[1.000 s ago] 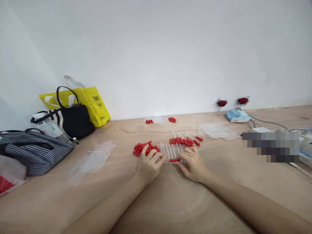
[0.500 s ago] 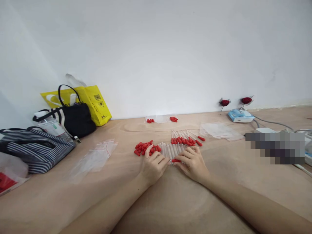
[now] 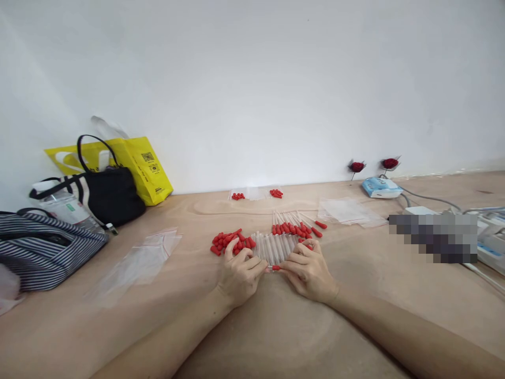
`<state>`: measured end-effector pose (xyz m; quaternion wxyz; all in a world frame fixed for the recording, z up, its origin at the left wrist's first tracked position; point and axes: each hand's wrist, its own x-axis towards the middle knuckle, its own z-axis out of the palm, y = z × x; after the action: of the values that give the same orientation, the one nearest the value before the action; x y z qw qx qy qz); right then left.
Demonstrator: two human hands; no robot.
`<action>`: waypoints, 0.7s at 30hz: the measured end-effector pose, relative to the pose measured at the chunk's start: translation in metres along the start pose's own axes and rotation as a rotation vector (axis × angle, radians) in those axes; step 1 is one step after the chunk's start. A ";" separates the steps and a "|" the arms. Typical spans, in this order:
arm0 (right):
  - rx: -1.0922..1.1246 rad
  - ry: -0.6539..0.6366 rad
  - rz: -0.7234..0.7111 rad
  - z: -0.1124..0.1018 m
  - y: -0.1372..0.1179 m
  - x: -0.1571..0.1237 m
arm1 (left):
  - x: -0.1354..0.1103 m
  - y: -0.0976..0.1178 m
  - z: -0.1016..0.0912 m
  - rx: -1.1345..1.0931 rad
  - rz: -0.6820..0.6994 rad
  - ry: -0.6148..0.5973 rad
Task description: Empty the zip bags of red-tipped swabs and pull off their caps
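Close together over the near edge of the glass tubes, my two hands are both pinched. My left hand [image 3: 242, 271] grips the end of a clear glass tube that is mostly hidden by the fingers. At its tip, a red rubber bulb [image 3: 275, 268] is held between the thumb and fingers of my right hand [image 3: 310, 271]. Bulb and tube meet between the fingertips; how far one sits on the other I cannot tell. Behind the hands lies a row of clear glass tubes [image 3: 275, 247]. Loose red bulbs [image 3: 226, 241] are heaped beside my left hand. Beyond the right fingers lie several bulb-topped droppers [image 3: 290, 225].
Clear zip bags lie at left [image 3: 138, 260] and right [image 3: 349, 210]. Small bags with red bulbs [image 3: 252, 193] rest by the wall. Striped [image 3: 55, 247], black [image 3: 108, 197] and yellow bags [image 3: 152, 176] stand left. A blue-white pack [image 3: 381, 187] and cables are at right.
The red bulb, earlier lying more under the right fingers, now sits end-on between both hands' fingertips. The hands have drawn slightly nearer to me, and the view has shifted a little right.
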<state>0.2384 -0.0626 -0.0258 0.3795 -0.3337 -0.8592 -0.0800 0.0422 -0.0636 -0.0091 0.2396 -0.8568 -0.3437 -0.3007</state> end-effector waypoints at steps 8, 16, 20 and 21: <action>0.011 0.027 -0.034 -0.001 -0.002 -0.001 | 0.000 0.002 -0.001 -0.007 0.021 0.017; -0.042 0.122 0.181 -0.010 0.019 -0.005 | -0.012 -0.011 -0.013 -0.034 -0.208 0.012; -0.080 0.126 0.291 -0.009 0.029 -0.004 | -0.011 -0.010 -0.012 -0.163 -0.271 -0.051; -0.095 0.120 0.336 -0.009 0.033 -0.004 | -0.009 -0.010 -0.011 -0.214 -0.299 -0.059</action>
<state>0.2665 -0.0431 -0.0256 0.4219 -0.4848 -0.7624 -0.0757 0.0255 -0.0682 -0.0052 0.0895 -0.8251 -0.4402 -0.3425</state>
